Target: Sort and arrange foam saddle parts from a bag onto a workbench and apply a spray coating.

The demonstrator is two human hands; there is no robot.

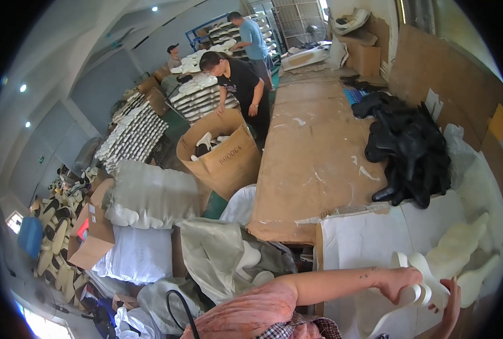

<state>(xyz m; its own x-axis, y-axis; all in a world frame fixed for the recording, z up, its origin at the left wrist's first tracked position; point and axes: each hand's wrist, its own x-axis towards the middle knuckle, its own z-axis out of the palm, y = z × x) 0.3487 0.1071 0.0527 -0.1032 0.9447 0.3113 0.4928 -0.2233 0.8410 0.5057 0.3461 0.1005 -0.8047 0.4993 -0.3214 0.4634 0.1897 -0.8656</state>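
Observation:
On the white-covered table end at lower right, I have a few white sole-shaped pieces (428, 270) standing close together on edge. My left hand (399, 282), at the end of a pink sleeve, is closed around their left side. My right hand (450, 304) grips the right side, its fingers curled over the edge. More cream sole-shaped pieces (459, 244) lie flat just beyond and to the right. Another white piece (374, 316) rests under my left wrist, partly hidden.
A brown cardboard-covered tabletop (308, 152) stretches ahead, with a heap of glossy black moulded forms (407, 150) at right. A person in black (241, 85) stands by a large cardboard box (223, 164). Stuffed sacks (152, 195) and several loose soles (59, 234) fill the left.

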